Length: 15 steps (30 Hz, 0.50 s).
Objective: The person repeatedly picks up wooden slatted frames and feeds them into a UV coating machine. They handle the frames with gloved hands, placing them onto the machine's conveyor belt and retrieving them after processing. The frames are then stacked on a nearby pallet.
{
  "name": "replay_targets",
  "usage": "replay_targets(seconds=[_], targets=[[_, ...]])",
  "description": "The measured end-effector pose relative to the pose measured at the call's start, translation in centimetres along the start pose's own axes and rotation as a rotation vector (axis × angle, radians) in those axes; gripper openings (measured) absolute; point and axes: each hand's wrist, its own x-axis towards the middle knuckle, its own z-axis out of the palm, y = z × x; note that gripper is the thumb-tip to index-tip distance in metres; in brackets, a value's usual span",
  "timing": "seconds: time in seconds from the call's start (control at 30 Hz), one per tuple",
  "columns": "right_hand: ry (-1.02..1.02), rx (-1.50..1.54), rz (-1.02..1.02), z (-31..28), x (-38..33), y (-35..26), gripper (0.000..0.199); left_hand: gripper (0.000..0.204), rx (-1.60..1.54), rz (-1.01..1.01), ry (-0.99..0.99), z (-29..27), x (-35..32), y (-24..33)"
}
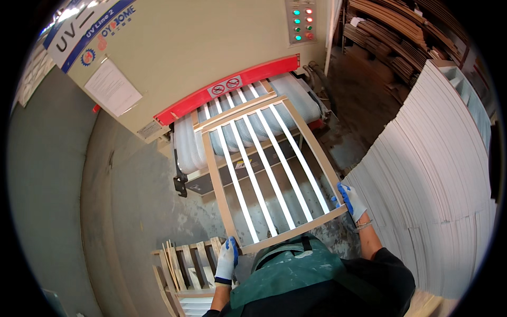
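A slatted wooden frame (293,232) with tan edges and several white slats slopes in front of me. Its far end reaches over the mesh conveyor belt (298,98) of a large beige machine (190,37). My left hand (226,260), in a white and blue glove, is closed on the near left corner. Gloved the same way, my right hand (353,202) grips the right side near its near corner. Just beyond lies a second slatted frame (240,112) on the belt, partly hidden under the machine's red guard bar (269,70).
A tall stack of white boards (422,169) stands close on my right. Low at the left is a wooden pallet (187,264) with white slatted pieces. Brown sheets (391,31) are piled at the back right. A lit control panel (302,24) is on the machine.
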Motion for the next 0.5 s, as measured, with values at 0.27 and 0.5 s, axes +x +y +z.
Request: replay_targets(seconds=[0.27, 0.5], targets=[[-0.021, -0.051, -0.049, 0.3, 4.3, -1.3, 0.049, 0.036, -0.278, -0.216, -0.121, 0.1, 4.8, -2.7], [-0.083, -0.046, -0.018, 1.1, 8.3, -2.2, 0.047, 0.045, -0.621, -0.349, -0.126, 1.0, 5.6, -3.0]])
